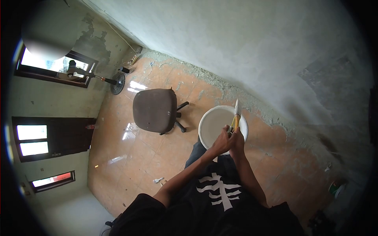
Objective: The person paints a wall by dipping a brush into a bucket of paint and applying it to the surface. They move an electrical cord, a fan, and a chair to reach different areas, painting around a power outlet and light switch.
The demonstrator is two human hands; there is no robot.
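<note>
My right hand (237, 142) is closed around the yellow handle of a putty knife (238, 110), whose pale, whitish blade points away from me. Right beside it, my left hand (222, 142) has its fingers curled in at the handle's base. Something small and dark greenish shows at those fingertips, too small to name. Both hands are over the near rim of a white bucket (202, 135). Inside the bucket is a smooth greyish-white surface.
A brown swivel chair (155, 110) stands ahead on the tiled floor. Behind it is a standing fan (117, 83) near the window. Whitish debris (212, 84) lies along the patchy wall's foot. A small white object (158, 180) is on the tiles at left.
</note>
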